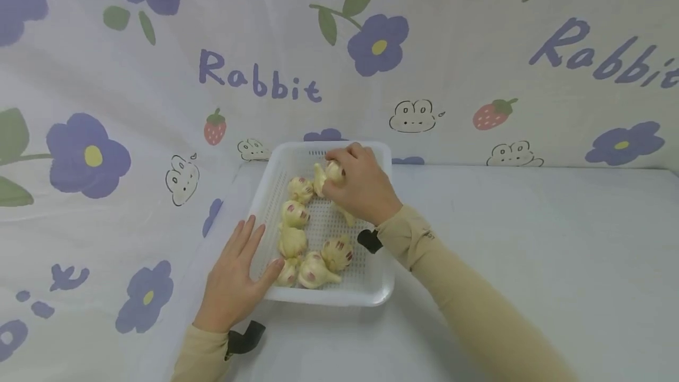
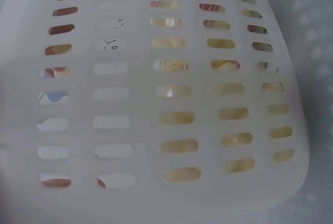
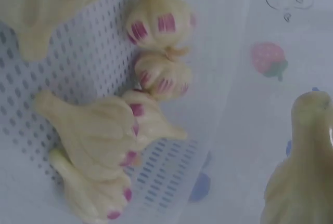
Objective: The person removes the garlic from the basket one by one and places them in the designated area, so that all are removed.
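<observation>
A white plastic basket (image 1: 345, 297) with a slotted floor and walls holds several garlic bulbs (image 1: 314, 270), cream with purple-red patches. My right hand (image 1: 363, 184) is over its far part and grips one garlic bulb (image 1: 335, 171) between thumb and fingers. That bulb (image 3: 307, 174) shows large at the right edge of the right wrist view, stem end up. Beside the hand, another bulb (image 1: 320, 180) leans with its stem upward. On the basket's near left side rests my left hand (image 1: 233, 279), fingers extended along the rim and thumb over the corner.
The basket stands on a white-covered table (image 1: 530, 252). Behind and to the left hangs a cloth (image 1: 445, 34) printed with purple flowers, strawberries and rabbits. In the left wrist view, the slotted basket wall (image 2: 140, 203) fills most of the picture, with bulbs showing through.
</observation>
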Motion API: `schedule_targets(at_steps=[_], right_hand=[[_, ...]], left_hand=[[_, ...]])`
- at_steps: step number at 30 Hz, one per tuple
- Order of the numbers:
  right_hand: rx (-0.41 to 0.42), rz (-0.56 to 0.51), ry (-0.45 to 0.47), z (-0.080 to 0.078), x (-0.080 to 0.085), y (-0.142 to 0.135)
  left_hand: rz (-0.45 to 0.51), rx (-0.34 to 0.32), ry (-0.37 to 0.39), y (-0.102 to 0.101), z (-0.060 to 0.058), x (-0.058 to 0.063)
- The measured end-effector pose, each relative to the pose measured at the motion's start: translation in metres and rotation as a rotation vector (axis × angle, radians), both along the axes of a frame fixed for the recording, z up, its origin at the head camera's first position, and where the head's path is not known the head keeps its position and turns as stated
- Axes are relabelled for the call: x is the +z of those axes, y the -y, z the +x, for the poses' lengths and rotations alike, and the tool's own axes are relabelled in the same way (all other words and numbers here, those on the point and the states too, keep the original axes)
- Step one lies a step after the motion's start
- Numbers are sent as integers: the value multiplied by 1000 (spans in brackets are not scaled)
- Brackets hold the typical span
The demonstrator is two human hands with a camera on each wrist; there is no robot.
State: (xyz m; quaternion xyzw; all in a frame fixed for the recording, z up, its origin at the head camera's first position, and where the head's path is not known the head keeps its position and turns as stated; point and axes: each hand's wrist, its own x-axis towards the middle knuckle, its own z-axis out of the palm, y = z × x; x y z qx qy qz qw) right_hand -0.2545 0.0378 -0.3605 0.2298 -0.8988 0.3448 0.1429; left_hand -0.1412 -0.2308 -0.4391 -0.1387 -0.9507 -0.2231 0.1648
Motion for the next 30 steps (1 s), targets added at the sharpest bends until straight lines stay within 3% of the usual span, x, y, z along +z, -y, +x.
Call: schedule_targets(at_steps=[17,30], right_hand=[[-81,-151,51,-5,2,-59],[-130,-159,29,-17,-23,-93]], left_hand=[[-4,10,-18,-3,0,1],[-1,2,-55,-2,-1,-2]])
